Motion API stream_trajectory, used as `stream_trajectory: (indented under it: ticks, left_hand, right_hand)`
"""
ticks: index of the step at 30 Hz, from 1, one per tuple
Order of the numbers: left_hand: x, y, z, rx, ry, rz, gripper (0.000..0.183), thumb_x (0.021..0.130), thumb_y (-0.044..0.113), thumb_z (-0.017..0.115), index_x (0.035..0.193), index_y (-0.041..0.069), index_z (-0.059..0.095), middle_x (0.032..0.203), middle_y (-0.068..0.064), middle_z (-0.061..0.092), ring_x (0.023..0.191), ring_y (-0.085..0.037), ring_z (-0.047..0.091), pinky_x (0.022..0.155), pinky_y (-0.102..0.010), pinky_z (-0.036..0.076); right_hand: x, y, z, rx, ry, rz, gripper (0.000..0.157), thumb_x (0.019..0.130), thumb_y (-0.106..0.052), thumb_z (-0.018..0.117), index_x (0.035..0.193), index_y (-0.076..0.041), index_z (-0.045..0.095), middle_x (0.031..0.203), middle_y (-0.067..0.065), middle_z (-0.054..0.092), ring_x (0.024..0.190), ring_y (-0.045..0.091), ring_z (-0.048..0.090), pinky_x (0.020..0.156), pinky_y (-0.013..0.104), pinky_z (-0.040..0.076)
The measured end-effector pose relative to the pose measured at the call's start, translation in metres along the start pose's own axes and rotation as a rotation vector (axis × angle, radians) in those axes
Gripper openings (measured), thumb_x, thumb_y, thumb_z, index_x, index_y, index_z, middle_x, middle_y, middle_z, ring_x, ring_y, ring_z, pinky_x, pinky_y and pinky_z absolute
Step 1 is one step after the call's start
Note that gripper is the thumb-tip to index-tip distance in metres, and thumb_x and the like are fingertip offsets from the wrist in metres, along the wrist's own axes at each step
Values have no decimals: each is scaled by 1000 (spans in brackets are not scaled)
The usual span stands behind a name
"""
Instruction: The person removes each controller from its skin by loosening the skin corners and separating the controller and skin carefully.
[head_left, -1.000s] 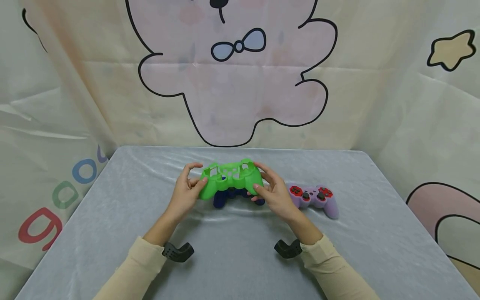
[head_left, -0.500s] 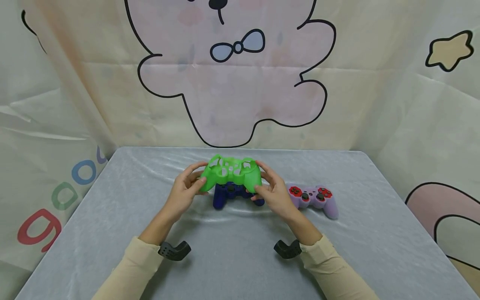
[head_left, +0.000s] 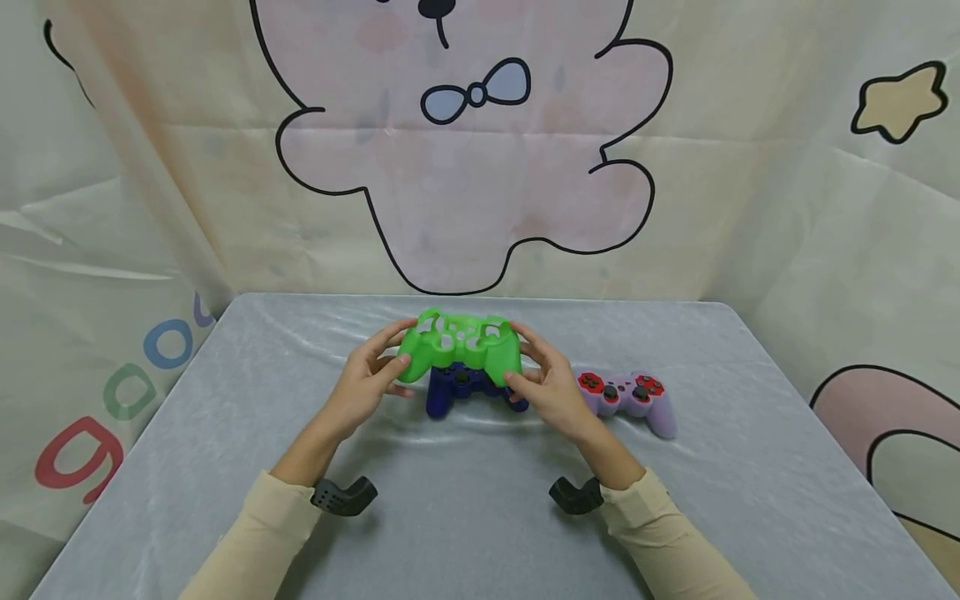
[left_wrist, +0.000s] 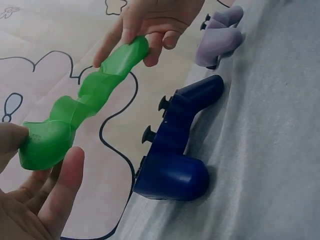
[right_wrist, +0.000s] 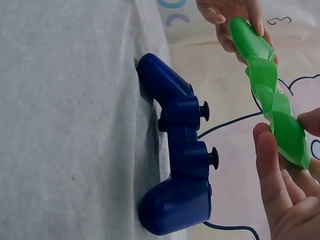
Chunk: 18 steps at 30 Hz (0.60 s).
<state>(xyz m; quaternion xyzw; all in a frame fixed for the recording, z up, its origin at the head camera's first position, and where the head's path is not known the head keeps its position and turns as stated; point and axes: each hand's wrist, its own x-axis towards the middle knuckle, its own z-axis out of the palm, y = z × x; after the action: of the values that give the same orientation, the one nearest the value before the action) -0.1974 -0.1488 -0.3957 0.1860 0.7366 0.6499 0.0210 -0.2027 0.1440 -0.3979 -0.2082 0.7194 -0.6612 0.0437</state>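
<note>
A green silicone controller cover (head_left: 459, 343) with cut-out holes is held up between both hands. My left hand (head_left: 363, 382) grips its left handle, thumb on the near side. On the other handle, my right hand (head_left: 553, 387) pinches with thumb and fingers. Below the cover, a dark blue game controller (head_left: 442, 396) lies on the table, partly hidden from the head camera. Both wrist views show a gap between the cover (left_wrist: 90, 95) and the blue controller (right_wrist: 182, 135), whose thumbsticks point up.
A lilac game controller (head_left: 637, 404) with red button areas lies on the table to the right, beside my right hand. A grey cloth covers the table (head_left: 465, 525). Behind it hangs a curtain (head_left: 465, 183) with a cartoon print.
The green cover has risen slightly and tilted, so more of the blue controller shows below it. My left hand has shifted its hold and moved a little left.
</note>
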Motion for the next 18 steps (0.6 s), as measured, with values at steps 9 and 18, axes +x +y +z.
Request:
stream_trajectory:
  ticks: [9, 18]
  left_hand:
    - [0, 3, -10, 59, 6, -12, 50, 106, 13, 52, 154, 13, 41, 145, -24, 51, 98, -9, 68, 81, -41, 61]
    - [-10, 1, -35, 165, -12, -23, 50, 106, 16, 53, 154, 13, 40, 144, -25, 53, 97, -7, 67, 77, -38, 60]
  right_hand:
    - [5, -2, 1, -44, -12, -4, 70, 95, 4, 62, 158, -10, 33, 147, 28, 50, 89, 4, 72, 67, 36, 61]
    - [13, -4, 19, -42, -71, -19, 72, 93, 8, 61, 157, -1, 31, 141, 35, 52, 81, 13, 73, 70, 53, 60]
